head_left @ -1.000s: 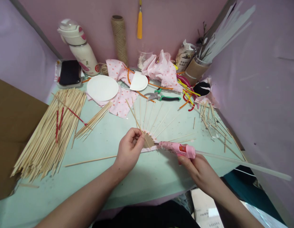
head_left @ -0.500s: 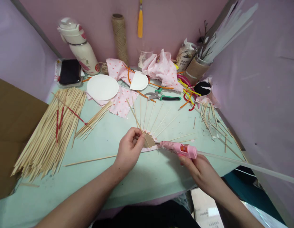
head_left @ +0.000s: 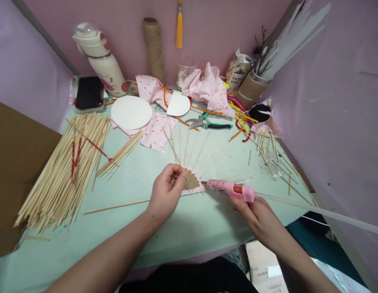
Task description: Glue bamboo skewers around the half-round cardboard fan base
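A small cardboard piece (head_left: 192,181), edged with pink fabric, lies at the middle of the table with thin sticks fanning out from its curved side. My left hand (head_left: 167,188) pinches a bamboo stick (head_left: 171,145) at the left part of this piece; the stick's lower end crosses the cardboard. Wrapped round the handle of a pink glue gun (head_left: 221,186) is my right hand (head_left: 258,216). The gun's nozzle points left, close by the right edge of the cardboard. From its rear runs a long translucent glue stick (head_left: 323,213).
Bamboo sticks (head_left: 59,175) are heaped at left, beside a smaller bundle (head_left: 123,154). Behind the fan lie green-handled pruning shears (head_left: 217,126), white ovals (head_left: 131,112) and dotted fabric (head_left: 160,130). Cut stick pieces (head_left: 274,154) lie right. A bottle (head_left: 105,69) and twine spool (head_left: 153,49) stand behind.
The glue gun has shifted very slightly to the right, its nozzle drawing back a little from the cardboard. My left hand stays in place on the stick.
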Action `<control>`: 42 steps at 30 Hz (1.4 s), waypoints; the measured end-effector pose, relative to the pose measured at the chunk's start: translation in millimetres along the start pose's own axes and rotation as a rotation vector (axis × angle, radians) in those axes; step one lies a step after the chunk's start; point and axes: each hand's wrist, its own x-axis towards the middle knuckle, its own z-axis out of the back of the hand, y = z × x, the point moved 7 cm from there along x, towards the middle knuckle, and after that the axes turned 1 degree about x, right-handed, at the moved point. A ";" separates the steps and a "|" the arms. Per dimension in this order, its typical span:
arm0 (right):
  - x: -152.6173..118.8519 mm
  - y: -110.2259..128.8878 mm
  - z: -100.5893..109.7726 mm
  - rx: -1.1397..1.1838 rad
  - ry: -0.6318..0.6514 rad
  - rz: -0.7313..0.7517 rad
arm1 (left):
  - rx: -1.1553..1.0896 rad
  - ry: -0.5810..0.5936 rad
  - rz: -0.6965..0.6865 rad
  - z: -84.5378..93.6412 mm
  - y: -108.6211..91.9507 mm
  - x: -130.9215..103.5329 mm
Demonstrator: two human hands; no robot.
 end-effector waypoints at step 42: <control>-2.3 -58.5 85.5 -0.689 -0.362 0.149 | -0.007 0.025 -0.006 1.8 5.0 -1.9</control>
